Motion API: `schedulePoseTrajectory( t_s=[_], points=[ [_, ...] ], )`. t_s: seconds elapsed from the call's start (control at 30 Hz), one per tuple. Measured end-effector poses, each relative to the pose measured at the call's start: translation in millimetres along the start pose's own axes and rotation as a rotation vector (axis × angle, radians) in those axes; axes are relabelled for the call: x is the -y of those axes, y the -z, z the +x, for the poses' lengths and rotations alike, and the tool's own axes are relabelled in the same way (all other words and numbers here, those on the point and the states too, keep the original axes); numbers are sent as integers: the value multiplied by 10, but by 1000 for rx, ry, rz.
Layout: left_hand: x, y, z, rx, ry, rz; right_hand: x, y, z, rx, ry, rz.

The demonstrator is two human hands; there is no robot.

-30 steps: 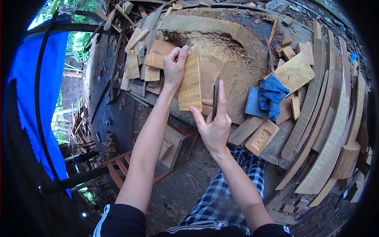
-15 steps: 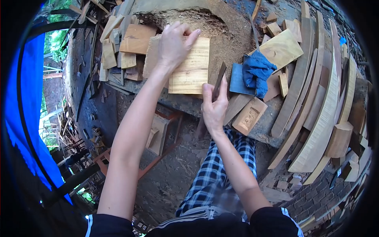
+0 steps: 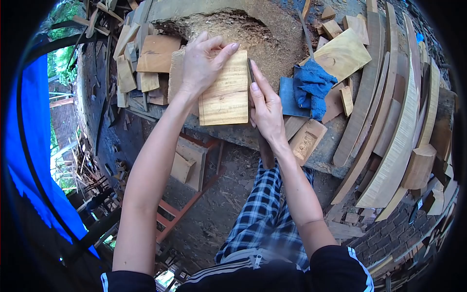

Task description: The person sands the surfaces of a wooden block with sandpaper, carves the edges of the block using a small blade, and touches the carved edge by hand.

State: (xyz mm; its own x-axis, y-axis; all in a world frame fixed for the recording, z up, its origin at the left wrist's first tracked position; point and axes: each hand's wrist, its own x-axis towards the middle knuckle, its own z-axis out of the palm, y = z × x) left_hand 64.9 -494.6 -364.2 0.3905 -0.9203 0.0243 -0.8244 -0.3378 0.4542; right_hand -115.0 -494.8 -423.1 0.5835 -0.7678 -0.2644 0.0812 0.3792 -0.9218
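Observation:
My left hand is closed over the upper left part of a pale, rectangular wooden board with straight grain. Its fingers are curled and the thumb lies near the board's far edge. A line runs along the board's left side. My right hand grips a long, dark, narrow flat tool, perhaps a file or chisel. The tool's upper end stands edge-on against the board's right edge, with my index finger stretched along it. Its lower end hangs past the bench edge; my palm and fingers hide the middle.
A rough bench with a sawdust-filled hollow lies beneath. To the right are a blue cloth, a hollowed wooden block and curved planks. Wood offcuts pile up at left; a red-framed stool stands below.
My right hand has brought the tool against the board's right edge, turning it more upright. The board and my left hand appear slightly lower and farther left as the view shifts.

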Motion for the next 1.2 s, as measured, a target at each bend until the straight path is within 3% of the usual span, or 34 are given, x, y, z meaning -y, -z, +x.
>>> schedulePoseTrajectory(
  t_s=[0.1,0.2,0.47,0.57,0.63,1.03,1.1,1.2],
  points=[
    [23,-9,0,-2,-19,28,39,16,111,-8,-22,-30],
    [31,-23,-15,-14,-22,34,75,10,73,-56,174,-189],
    [31,-7,37,-21,-49,30,162,-14,95,-108,234,-377],
    [35,-25,-10,-24,-33,48,194,17,-17,-74,102,-428],
    [62,-17,27,-26,-64,37,144,34,15,-79,197,-451],
    [48,-35,-5,-17,-18,14,117,-3,-44,-102,148,-437],
    [100,-45,18,-43,-38,13,31,-32,8,-155,269,-420],
    [77,-22,-3,-40,-37,27,128,-2,36,-91,181,-445]
  ],
)
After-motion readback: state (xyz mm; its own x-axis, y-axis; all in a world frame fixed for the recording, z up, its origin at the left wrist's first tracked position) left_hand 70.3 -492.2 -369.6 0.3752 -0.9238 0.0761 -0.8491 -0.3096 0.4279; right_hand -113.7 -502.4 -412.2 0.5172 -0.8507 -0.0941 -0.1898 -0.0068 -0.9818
